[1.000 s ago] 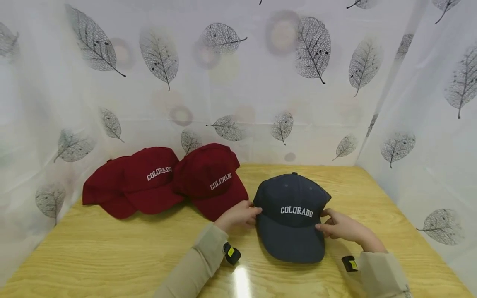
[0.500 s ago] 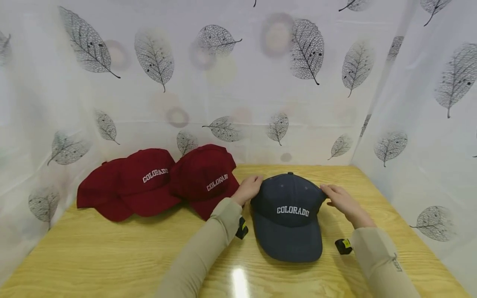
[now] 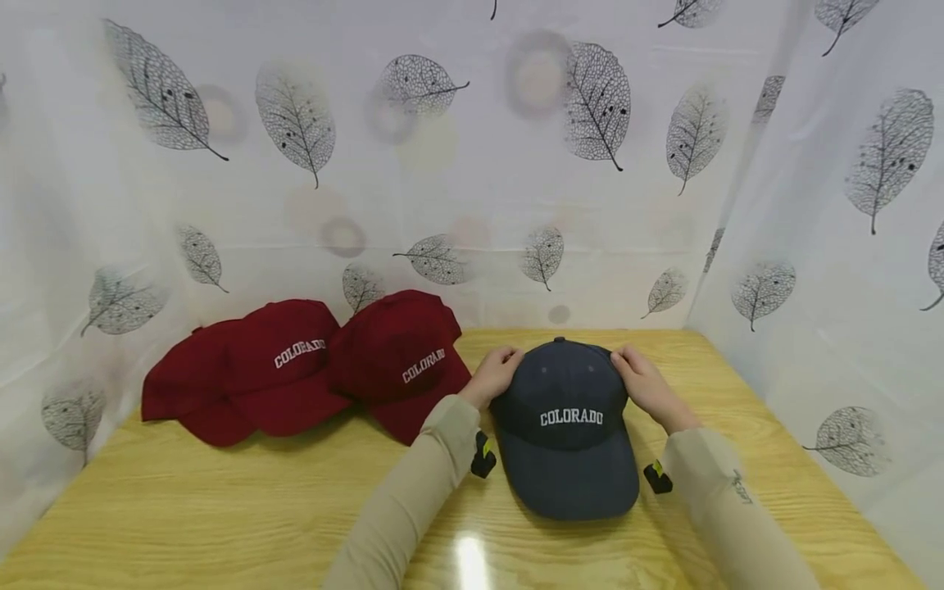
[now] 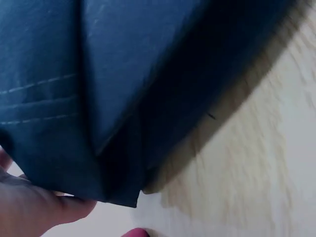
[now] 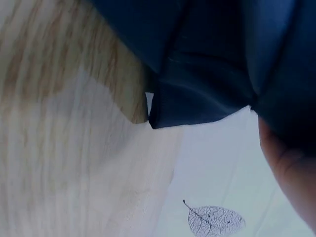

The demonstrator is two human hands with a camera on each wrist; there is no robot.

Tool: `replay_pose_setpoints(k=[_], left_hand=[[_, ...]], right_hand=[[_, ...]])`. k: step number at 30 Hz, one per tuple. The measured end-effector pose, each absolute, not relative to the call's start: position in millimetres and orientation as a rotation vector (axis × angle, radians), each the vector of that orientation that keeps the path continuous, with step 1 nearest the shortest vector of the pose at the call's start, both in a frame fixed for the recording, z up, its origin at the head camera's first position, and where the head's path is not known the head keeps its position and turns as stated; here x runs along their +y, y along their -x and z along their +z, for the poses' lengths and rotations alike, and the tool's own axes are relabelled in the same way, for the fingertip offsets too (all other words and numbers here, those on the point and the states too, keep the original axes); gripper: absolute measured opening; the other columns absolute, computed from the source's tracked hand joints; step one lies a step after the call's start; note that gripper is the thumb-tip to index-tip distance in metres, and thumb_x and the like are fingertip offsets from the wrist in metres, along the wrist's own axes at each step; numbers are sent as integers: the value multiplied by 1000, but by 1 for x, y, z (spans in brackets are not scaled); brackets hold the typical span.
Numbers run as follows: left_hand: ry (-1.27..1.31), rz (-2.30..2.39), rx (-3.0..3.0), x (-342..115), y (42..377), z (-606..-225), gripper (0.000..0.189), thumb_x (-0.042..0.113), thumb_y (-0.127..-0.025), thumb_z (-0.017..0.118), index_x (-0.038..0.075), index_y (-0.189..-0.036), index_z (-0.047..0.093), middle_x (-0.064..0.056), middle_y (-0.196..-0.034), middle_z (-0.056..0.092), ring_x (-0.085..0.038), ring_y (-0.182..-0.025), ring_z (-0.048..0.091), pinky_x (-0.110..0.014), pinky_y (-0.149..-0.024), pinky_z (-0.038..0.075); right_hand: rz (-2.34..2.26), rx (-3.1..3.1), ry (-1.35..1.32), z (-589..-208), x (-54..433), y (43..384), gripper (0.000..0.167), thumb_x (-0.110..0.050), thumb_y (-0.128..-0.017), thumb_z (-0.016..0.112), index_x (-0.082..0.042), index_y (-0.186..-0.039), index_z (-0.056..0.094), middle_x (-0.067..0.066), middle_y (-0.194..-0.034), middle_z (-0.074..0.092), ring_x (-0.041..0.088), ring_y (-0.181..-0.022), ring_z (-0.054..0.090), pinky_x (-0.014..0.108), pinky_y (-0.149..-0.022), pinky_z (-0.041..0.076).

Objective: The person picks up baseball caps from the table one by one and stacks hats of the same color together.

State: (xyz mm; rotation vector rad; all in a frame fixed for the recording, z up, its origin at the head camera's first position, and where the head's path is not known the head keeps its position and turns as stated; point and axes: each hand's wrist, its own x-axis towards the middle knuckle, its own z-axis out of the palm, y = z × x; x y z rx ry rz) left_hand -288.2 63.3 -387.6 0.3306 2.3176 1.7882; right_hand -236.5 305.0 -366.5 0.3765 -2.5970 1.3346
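Note:
A navy baseball cap [image 3: 568, 426] lettered COLORADO lies on the wooden table, its brim towards me. My left hand [image 3: 496, 375] grips the crown's upper left side, and my right hand [image 3: 649, 388] grips the upper right side. In the left wrist view, the left thumb [image 4: 54, 207] lies along the lower edge of the dark fabric. The right wrist view shows part of a right-hand finger or thumb [image 5: 289, 170] against the cap; the rest of that hand is hidden behind cloth or out of frame.
Dark red COLORADO caps stand to the left: one cap [image 3: 398, 360] nearest the left hand, and overlapping caps [image 3: 280, 369] beyond it. A white leaf-printed curtain [image 3: 472, 188] surrounds the back and sides of the wooden table [image 3: 221, 516].
Both hands have moved from the sides near the brim up to the back of the crown. The right hand has come inward, drawing in the cap's flared right edge.

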Motion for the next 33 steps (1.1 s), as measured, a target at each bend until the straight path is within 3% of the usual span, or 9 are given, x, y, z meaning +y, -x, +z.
replay_pose_setpoints(k=[9, 16, 19, 23, 24, 27, 28, 30, 33], left_hand=[[-127, 1930, 2397, 76, 287, -386, 20, 20, -97, 32, 4, -95, 44, -7, -86, 43, -19, -77, 41, -30, -66, 33], [-94, 1945, 2413, 74, 286, -384, 18, 19, -97, 36, 4, -100, 46, -11, -99, 50, -23, -87, 47, -35, -73, 39], [-118, 1873, 2376, 62, 281, -381, 23, 25, -96, 36, 6, -104, 44, -10, -103, 48, -23, -92, 47, -37, -78, 39], [-100, 1690, 2284, 42, 265, -373, 37, 38, -95, 33, 7, -115, 41, -5, -81, 43, -18, -64, 41, -34, -59, 37], [-100, 1628, 2268, 36, 260, -372, 42, 39, -95, 34, 7, -119, 40, -4, -83, 44, -16, -63, 41, -33, -58, 37], [-120, 1522, 2164, 27, 245, -373, 47, 33, -94, 36, 2, -129, 35, -12, -93, 49, -22, -71, 50, -39, -65, 45], [-134, 1501, 2136, 25, 241, -374, 48, 29, -94, 38, -1, -130, 34, -15, -106, 49, -26, -85, 53, -42, -74, 45], [-143, 1490, 2070, 22, 231, -378, 50, 22, -93, 40, -6, -133, 27, -20, -129, 37, -33, -110, 45, -50, -84, 40], [-149, 1503, 2000, 24, 217, -384, 55, 15, -91, 43, -10, -134, 21, -25, -136, 27, -41, -117, 36, -54, -82, 39]], right_hand=[[792, -2719, -188, -371, 283, 252, 18, -11, -96, 34, 4, -91, 42, 16, -74, 47, 29, -63, 47, 41, -59, 38], [756, -2706, -69, -377, 279, 249, 19, -10, -96, 34, 4, -87, 43, 17, -71, 49, 30, -62, 49, 43, -58, 39], [797, -2735, -15, -373, 285, 237, 27, -15, -97, 30, 7, -93, 45, 20, -79, 51, 31, -68, 50, 43, -61, 39], [892, -2790, 19, -363, 299, 216, 46, -27, -97, 21, 12, -111, 40, 29, -99, 49, 39, -87, 50, 47, -71, 40], [935, -2817, 21, -361, 302, 209, 50, -30, -97, 19, 14, -115, 37, 31, -103, 48, 41, -92, 49, 47, -73, 40], [1146, -2960, 32, -358, 313, 189, 56, -31, -98, 17, 17, -124, 27, 35, -111, 42, 45, -100, 46, 47, -76, 43], [1228, -3016, 39, -358, 315, 182, 55, -30, -98, 19, 18, -125, 24, 35, -112, 41, 45, -101, 46, 46, -76, 44], [1380, -3107, 54, -363, 315, 172, 53, -26, -98, 24, 19, -126, 22, 35, -112, 41, 44, -101, 47, 44, -76, 45], [1549, -3159, 94, -371, 308, 162, 55, -27, -97, 30, 20, -127, 22, 35, -115, 41, 43, -104, 46, 43, -76, 46]])
